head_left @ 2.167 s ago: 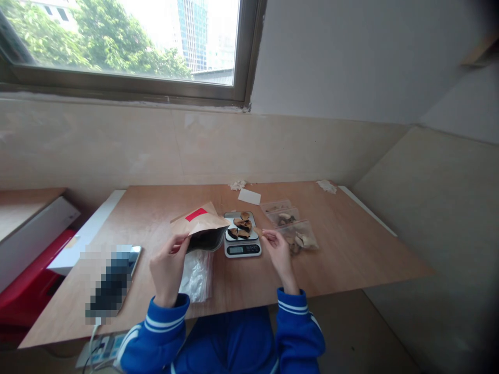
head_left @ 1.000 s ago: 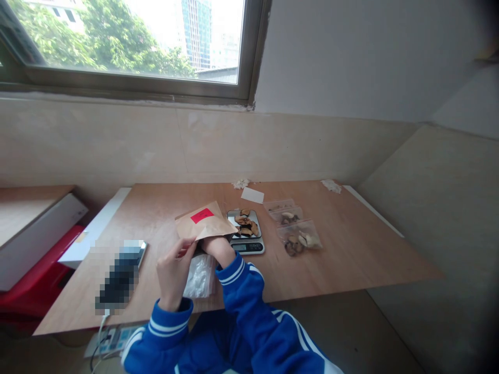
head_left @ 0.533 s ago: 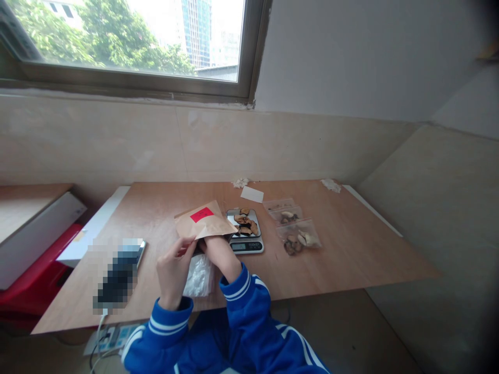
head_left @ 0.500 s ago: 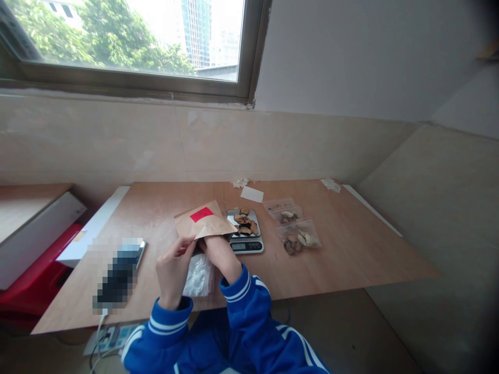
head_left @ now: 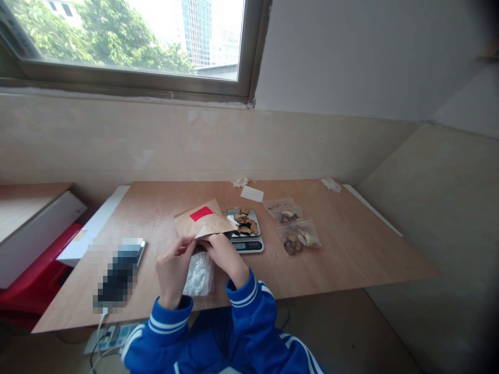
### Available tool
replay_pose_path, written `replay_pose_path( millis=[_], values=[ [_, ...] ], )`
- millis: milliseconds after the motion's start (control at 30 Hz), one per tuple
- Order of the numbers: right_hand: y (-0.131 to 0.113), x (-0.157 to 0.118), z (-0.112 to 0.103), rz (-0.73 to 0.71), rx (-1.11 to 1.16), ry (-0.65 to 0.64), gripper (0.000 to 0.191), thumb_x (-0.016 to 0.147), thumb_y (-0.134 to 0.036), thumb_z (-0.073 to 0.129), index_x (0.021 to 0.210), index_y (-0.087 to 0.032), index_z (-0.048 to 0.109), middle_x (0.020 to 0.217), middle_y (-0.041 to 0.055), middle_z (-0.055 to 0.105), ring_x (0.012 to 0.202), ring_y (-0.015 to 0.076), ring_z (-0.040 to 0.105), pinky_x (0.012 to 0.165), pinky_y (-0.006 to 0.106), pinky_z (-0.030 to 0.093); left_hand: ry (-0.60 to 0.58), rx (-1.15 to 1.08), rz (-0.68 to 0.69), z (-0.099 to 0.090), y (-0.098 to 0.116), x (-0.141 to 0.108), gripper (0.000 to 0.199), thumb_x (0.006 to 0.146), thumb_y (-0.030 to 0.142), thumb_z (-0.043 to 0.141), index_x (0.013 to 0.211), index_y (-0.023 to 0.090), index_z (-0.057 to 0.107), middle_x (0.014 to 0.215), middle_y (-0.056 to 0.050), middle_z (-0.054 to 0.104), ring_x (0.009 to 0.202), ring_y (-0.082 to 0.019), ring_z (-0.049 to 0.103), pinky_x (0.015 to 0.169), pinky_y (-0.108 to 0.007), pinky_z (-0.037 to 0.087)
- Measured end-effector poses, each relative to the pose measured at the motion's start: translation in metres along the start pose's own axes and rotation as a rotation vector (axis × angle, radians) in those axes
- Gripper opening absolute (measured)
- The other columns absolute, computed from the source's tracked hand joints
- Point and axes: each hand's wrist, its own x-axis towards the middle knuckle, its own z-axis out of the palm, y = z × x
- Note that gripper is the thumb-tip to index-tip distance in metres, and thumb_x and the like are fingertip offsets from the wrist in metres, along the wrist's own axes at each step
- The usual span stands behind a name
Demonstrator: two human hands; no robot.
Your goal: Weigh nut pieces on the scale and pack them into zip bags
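A brown paper bag (head_left: 210, 224) with a red label lies tilted, its mouth toward me. My left hand (head_left: 174, 265) pinches the near edge of that bag. Fingers of my right hand (head_left: 225, 255) are inside the bag's mouth and hidden there. Just right of the bag, a digital scale (head_left: 255, 245) carries dried brown slices (head_left: 245, 220) on its plate. Below my hands lies a stack of clear plastic bags (head_left: 198, 275).
Zip bags with dried pieces (head_left: 299, 236) lie right of the scale. A white card (head_left: 252, 194) and crumpled tissue (head_left: 331, 185) are farther back. On the left rests a phone (head_left: 119, 275) with a cable, its screen pixelated.
My right hand and sleeve have shifted slightly right and toward me, while its fingers stay in the bag's mouth. My left hand holds its place.
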Motion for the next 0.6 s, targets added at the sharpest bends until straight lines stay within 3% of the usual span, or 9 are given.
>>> replay_pose_path(
  millis=[100,367,600],
  values=[
    [-0.004,-0.005,-0.006,-0.035,-0.043,-0.016,0.029,0.093,-0.015,0.048,0.102,-0.025,0.073,0.103,0.0040,0.074,0.100,0.0205,0.066,0.091,0.032,0.049,0.007,0.005,-0.008,0.000,-0.002,0.001,0.020,0.082,0.043,0.061,0.084,0.026,0.071,0.070,0.003,0.072,0.065,-0.015,0.069,0.060,-0.022,0.048],
    [0.002,-0.017,-0.007,0.028,0.046,0.214,0.018,0.092,-0.022,0.052,0.094,-0.023,0.070,0.094,0.0037,0.072,0.089,0.0193,0.067,0.085,0.031,0.051,0.020,-0.002,-0.007,-0.001,0.000,0.004,0.020,0.083,0.043,0.060,0.083,0.026,0.071,0.070,0.003,0.072,0.062,-0.015,0.068,0.058,-0.022,0.048],
    [0.006,-0.019,-0.004,0.027,-0.038,0.207,0.014,0.091,-0.018,0.051,0.092,-0.021,0.065,0.094,0.0061,0.069,0.094,0.0218,0.064,0.086,0.034,0.049,0.009,-0.015,-0.014,-0.001,0.004,0.004,0.019,0.083,0.042,0.060,0.082,0.026,0.071,0.070,0.004,0.072,0.063,-0.014,0.068,0.060,-0.021,0.048]
  ],
)
